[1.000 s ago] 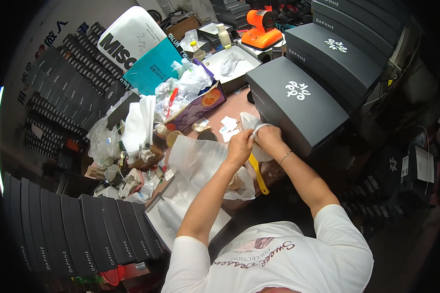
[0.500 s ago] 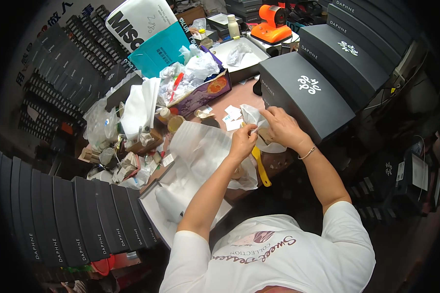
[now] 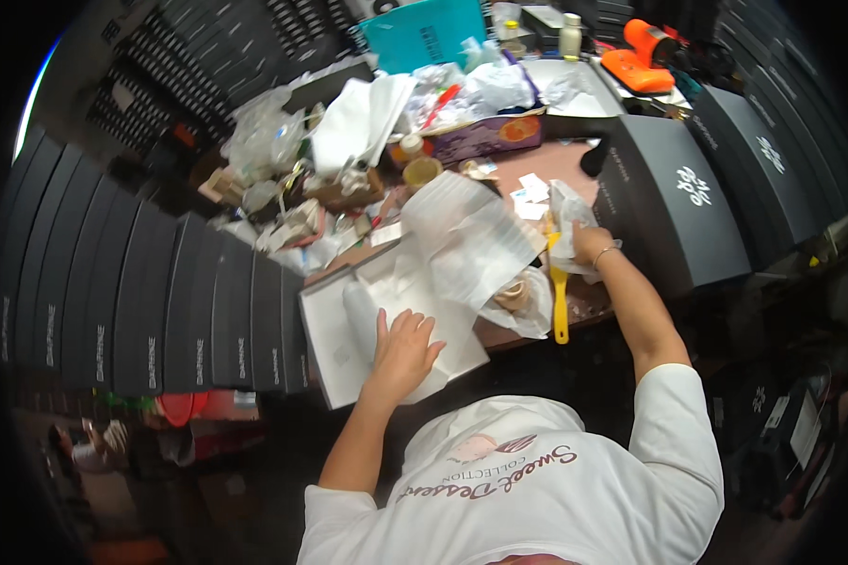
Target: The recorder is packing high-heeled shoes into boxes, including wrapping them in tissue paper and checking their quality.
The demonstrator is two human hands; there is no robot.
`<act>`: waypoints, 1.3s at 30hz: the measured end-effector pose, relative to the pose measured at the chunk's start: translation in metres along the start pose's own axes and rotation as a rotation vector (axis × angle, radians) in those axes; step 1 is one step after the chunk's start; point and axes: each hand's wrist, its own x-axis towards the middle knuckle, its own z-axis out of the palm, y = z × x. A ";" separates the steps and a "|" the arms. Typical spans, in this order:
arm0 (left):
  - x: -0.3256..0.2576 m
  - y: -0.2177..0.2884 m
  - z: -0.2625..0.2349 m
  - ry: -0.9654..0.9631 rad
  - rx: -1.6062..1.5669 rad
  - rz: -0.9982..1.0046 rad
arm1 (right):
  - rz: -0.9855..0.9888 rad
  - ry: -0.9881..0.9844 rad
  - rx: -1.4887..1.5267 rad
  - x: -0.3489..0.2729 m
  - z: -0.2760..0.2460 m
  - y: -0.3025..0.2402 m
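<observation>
Cluttered brown worktop [image 3: 561, 160] fills the middle of the frame, seen from above, with rows of black boxes around it; at its near edge, centre-left, lies an open white box [image 3: 334, 330] lined with white tissue paper [image 3: 462, 250]; the left hand [image 3: 403, 348] rests flat on that paper inside the box, fingers spread and relaxed, gripping nothing; the tissue rises in a loose crumpled sheet toward the centre of the frame; just right of it a small beige item [image 3: 513, 294] sits half wrapped in paper, too hidden to identify; beside that a yellow-handled tool [image 3: 559, 301] lies along the table edge; the right hand [image 3: 589, 247], right of centre, is closed around a clear crinkled plastic bag [image 3: 567, 212], with a thin bracelet at the wrist; a large black box [image 3: 674, 212] with a white emblem stands touching this hand's far side; farther up, the worktop holds a purple carton [image 3: 485, 139], white bags, small jars and scraps; an orange tool [image 3: 636, 61] sits at the upper right; a teal sheet [image 3: 424, 33] shows at the top centre; black boxes [image 3: 151, 311] stand on edge in a row at the left.
</observation>
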 end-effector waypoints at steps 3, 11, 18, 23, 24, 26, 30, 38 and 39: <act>-0.026 -0.027 0.007 -0.043 0.078 -0.122 | -0.014 0.076 -0.087 -0.008 -0.023 0.005; -0.062 -0.070 0.056 0.135 -0.113 -0.282 | -0.884 0.409 1.016 -0.119 -0.119 -0.035; -0.073 -0.109 0.044 0.279 -0.014 -0.464 | -0.794 -0.219 1.360 -0.082 0.017 -0.234; -0.121 -0.085 0.030 0.130 -0.372 -0.606 | -0.880 -0.037 0.491 -0.063 0.082 -0.276; -0.134 -0.070 0.025 -0.106 -0.570 -0.654 | -0.919 -0.025 0.532 -0.060 0.086 -0.272; -0.154 -0.046 0.055 -0.219 -0.800 -0.638 | -0.957 -0.031 0.584 -0.060 0.084 -0.270; -0.130 -0.035 0.127 0.428 -1.429 -0.796 | -0.909 -0.047 0.604 -0.058 0.089 -0.267; -0.040 -0.123 0.114 0.720 -2.274 -0.820 | -0.955 0.000 0.547 -0.079 0.082 -0.265; -0.037 -0.128 0.113 0.690 -2.259 -0.832 | -0.929 -0.003 0.628 -0.078 0.084 -0.265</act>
